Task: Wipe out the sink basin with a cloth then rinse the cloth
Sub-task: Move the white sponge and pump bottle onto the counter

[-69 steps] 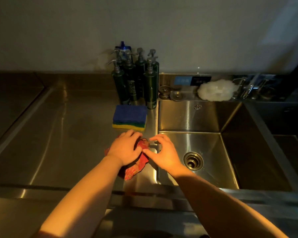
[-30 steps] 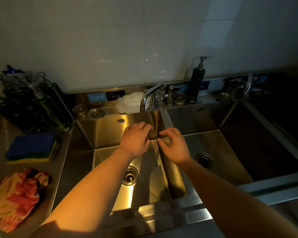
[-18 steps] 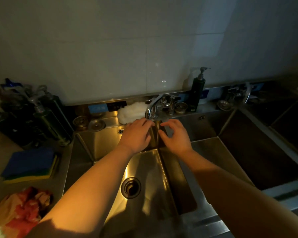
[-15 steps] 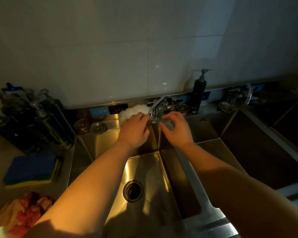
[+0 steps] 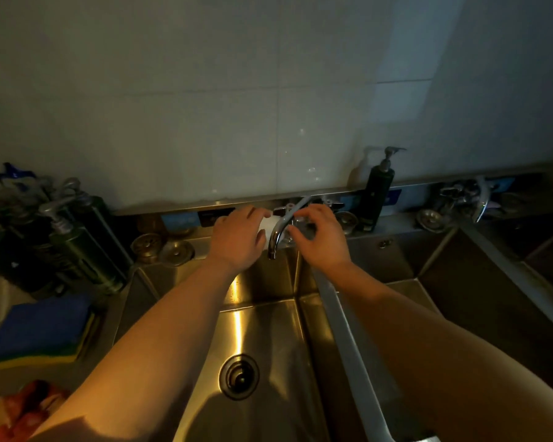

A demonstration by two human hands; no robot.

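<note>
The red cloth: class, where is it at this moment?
In the head view the red cloth lies at the bottom left on the steel counter, left of the sink basin, nearer the person than the blue sponge.

Both arms are bare and reach fwd, coming closer twd the wrists. L forearm (image 5: 160,330) rises from bottom-left, R forearm (image 5: 412,314) from bottom-right. L hand (image 5: 240,237) is palm down, fingers loosely bent, thumb pointing inward. R hand (image 5: 321,236) is palm down, fingers curled; its fingertips are hidden. The hands are near each other, not touching.
</note>
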